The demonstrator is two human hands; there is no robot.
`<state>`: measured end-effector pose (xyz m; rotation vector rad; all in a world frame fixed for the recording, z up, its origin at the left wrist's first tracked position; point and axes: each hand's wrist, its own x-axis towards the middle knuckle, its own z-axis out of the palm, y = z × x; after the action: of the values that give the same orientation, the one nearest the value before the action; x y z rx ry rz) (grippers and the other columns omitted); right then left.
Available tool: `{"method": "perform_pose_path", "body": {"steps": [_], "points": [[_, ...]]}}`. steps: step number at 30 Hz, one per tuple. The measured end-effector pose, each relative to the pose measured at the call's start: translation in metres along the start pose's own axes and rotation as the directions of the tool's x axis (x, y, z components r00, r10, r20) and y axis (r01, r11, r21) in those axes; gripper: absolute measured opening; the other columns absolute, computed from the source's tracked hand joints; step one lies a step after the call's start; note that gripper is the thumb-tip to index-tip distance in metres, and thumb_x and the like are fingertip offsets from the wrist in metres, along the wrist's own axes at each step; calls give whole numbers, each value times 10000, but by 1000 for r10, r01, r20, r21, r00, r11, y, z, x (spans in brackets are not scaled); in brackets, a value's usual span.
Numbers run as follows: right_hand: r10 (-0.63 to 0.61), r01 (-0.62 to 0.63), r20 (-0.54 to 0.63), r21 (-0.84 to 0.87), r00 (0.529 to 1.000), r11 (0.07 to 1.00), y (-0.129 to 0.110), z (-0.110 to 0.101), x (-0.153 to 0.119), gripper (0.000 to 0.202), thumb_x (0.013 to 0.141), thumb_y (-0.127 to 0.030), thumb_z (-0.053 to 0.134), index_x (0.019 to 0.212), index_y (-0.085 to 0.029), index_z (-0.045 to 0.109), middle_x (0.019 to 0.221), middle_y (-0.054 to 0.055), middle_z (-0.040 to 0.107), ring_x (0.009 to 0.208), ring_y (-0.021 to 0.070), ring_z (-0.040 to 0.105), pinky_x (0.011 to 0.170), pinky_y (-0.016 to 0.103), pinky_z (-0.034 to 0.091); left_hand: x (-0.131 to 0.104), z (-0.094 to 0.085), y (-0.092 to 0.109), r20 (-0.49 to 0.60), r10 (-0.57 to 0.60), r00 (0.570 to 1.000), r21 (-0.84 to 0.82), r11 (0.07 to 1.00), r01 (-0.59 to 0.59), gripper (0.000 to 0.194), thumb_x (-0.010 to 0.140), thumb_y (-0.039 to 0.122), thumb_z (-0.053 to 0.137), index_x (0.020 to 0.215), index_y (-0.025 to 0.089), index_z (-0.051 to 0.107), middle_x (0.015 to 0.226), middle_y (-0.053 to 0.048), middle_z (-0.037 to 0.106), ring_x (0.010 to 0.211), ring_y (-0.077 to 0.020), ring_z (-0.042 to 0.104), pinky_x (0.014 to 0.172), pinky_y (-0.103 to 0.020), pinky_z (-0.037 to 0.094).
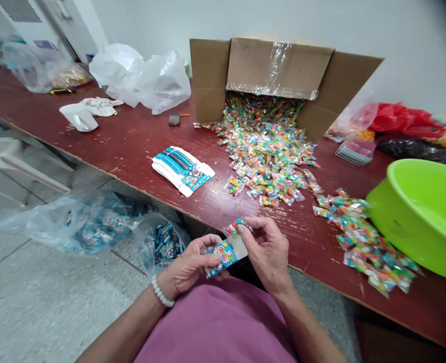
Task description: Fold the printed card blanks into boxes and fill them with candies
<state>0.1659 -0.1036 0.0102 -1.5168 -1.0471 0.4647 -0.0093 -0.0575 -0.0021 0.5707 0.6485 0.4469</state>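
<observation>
my left hand (194,259) curled round blue printed carton (226,253) | my right hand (270,249) pinching candy sachet (233,228) | risk: loose pinch could drop it

Candy packets (270,159) lie before the carton (278,65), box stack (179,169) left, basin (412,217) right.

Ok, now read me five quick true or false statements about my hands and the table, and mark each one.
1. The left hand holds a blue carton. True.
2. The right hand is empty. False: the right hand pinches a small candy packet.
3. Loose candy packets spill from the cardboard box onto the table. True.
4. The green basin is upside down. False: the green basin stands with its open side up.
5. A bead bracelet is on the left wrist. True.
</observation>
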Motion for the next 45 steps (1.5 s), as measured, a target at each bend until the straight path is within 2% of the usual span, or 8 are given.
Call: {"method": "perform_pose_path", "body": {"steps": [5, 12, 16, 21, 29, 34, 40, 45], "points": [[-52, 52, 10, -67, 999, 996, 0, -9, 0, 78, 865, -298, 701, 925, -251, 685, 844, 32, 715, 735, 198, 646, 704, 333, 505, 1, 0, 0, 28, 82, 996, 66, 994, -83, 319, 775, 222, 785, 957, 186, 525, 819, 7, 637, 574, -126, 629, 524, -273, 528], [-158, 199, 390, -66, 907, 978, -8, -11, 8, 121, 908, -287, 641, 860, -266, 750, 902, 47, 726, 901, 232, 611, 855, 384, 453, 5, 6, 3, 96, 69, 993, 249, 964, -91, 464, 715, 226, 830, 1050, 178, 513, 926, -29, 669, 694, -154, 688, 621, -261, 547], [97, -158, 307, 181, 947, 971, -1, -9, 13, 222, 916, -387, 614, 1060, -240, 698, 1087, 67, 684, 1005, 229, 620, 894, 384, 478, 8, 10, 8, 102, 94, 990, 275, 954, -118, 521, 755, 244, 788, 1211, 172, 547, 1016, -69, 692, 705, -140, 689, 643, -231, 520], [292, -466, 479, 298, 828, 833, 6, -3, 11, 348, 844, -453, 696, 1090, -213, 645, 958, 34, 680, 719, 148, 601, 644, 269, 492, 11, 16, 10, 4, 118, 993, 177, 977, -117, 377, 760, 321, 771, 1077, 153, 655, 877, -48, 702, 643, -128, 648, 609, -228, 513], [-110, 112, 368, 16, 923, 994, 1, 11, 6, 216, 888, -214, 565, 1081, -209, 663, 950, 51, 685, 795, 179, 614, 726, 309, 507, 15, 22, 3, -238, 140, 961, 14, 990, -140, 366, 758, 477, 760, 919, 152, 717, 758, -25, 696, 621, -152, 626, 518, -243, 526], [-141, 125, 203, 90, 969, 988, 3, 12, 5, 253, 952, -214, 526, 1192, -234, 603, 1076, 73, 652, 852, 177, 633, 731, 310, 530, 13, 26, 6, -281, 103, 954, 40, 995, -96, 501, 787, 589, 683, 1000, 137, 727, 719, -49, 706, 521, -150, 604, 473, -264, 516], [-346, 413, 438, -63, 829, 909, -2, 0, 6, 148, 919, -223, 623, 974, -274, 751, 1309, 84, 577, 1159, 271, 544, 964, 443, 465, 15, 23, 2, -254, 268, 929, 119, 962, -245, 389, 800, 495, 721, 997, 160, 749, 894, -42, 743, 761, -171, 669, 661, -246, 545], [17, -113, 356, 248, 934, 962, 3, 5, 3, 387, 879, -294, 691, 1259, -302, 622, 1265, 84, 586, 879, 181, 606, 764, 334, 533, 9, 24, 3, -237, 275, 932, 186, 954, -234, 405, 830, 521, 687, 1026, 168, 712, 902, -44, 707, 699, -159, 632, 544, -245, 527]]}}
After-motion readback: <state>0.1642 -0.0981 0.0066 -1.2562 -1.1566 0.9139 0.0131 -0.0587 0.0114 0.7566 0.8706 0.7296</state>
